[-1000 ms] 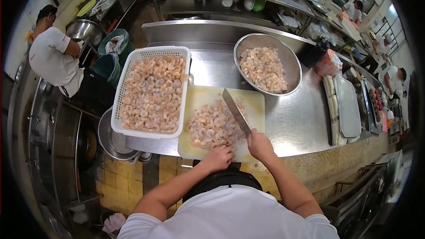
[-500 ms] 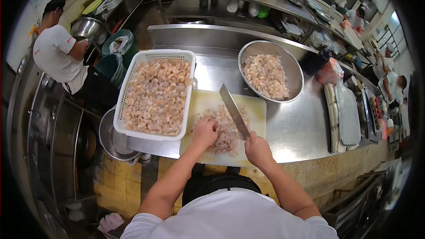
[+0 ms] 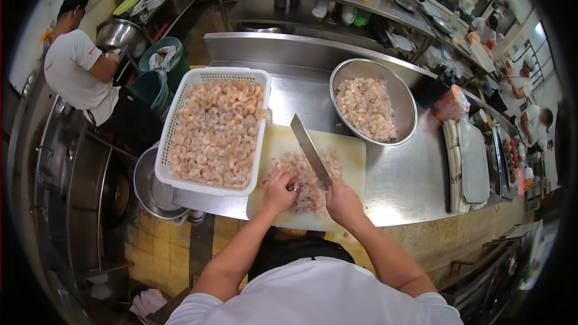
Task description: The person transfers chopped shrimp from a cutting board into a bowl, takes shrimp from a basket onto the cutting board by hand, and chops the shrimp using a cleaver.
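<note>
My right hand (image 3: 344,203) grips a long-bladed knife (image 3: 309,149), its blade slanting up and left over the cutting board (image 3: 354,168). Beneath and beside the blade lies a spread of peeled shrimp (image 3: 310,197), partly cut into pieces. My left hand (image 3: 279,191) rests on the left side of this pile, fingers curled down on some shrimp; the fingertips are partly hidden. Left of the board stands a white plastic basket (image 3: 232,72) full of peeled shrimp (image 3: 211,135). Behind the board to the right is a steel bowl (image 3: 407,108) holding shrimp pieces (image 3: 364,108).
A steel worktop (image 3: 397,189) carries everything. Trays (image 3: 472,162) and a plastic bag (image 3: 451,103) line its right side. A steel pot (image 3: 153,186) stands below the left edge. A co-worker (image 3: 75,72) stands at far left near lined bins (image 3: 171,60); other people work at far right.
The knife and my right hand have shifted slightly left, closer to my left hand. My left hand's fingers have moved a little on the shrimp. The view has shifted slightly.
</note>
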`<state>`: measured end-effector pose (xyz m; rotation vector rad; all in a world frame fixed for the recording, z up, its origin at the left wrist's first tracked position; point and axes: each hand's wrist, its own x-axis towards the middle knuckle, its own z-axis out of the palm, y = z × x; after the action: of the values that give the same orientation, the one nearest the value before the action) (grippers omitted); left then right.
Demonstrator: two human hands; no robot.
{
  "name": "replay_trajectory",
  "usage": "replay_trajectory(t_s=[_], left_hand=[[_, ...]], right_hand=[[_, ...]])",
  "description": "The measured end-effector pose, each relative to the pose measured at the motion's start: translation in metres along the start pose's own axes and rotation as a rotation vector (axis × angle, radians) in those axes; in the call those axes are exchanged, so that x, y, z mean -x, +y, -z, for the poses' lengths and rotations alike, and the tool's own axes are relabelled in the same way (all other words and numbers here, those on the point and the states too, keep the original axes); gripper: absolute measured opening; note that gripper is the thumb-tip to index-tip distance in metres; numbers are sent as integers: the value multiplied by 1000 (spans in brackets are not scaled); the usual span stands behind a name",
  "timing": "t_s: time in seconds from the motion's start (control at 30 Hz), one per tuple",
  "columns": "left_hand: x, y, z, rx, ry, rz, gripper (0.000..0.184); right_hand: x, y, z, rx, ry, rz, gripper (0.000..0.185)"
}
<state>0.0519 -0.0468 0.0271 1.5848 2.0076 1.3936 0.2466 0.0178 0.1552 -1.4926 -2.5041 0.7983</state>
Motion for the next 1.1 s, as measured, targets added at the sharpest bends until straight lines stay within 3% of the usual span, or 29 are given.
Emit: replay_trajectory(t_s=[0.17, 0.4, 0.57, 0.87, 1.1], left_hand=[[2, 0, 1, -7, 21, -26, 23], [-1, -4, 1, 13, 44, -62, 25], [3, -3, 1, 39, 7, 17, 29], [2, -2, 1, 68, 16, 80, 27], [3, -11, 1, 89, 21, 92, 30]], right_hand=[[-6, 16, -43, 40, -33, 35, 23], [-4, 0, -6, 19, -47, -57, 25], [-4, 22, -45, 33, -34, 6, 26], [2, 0, -10, -3, -55, -37, 26], [-7, 19, -32, 44, -100, -14, 24]])
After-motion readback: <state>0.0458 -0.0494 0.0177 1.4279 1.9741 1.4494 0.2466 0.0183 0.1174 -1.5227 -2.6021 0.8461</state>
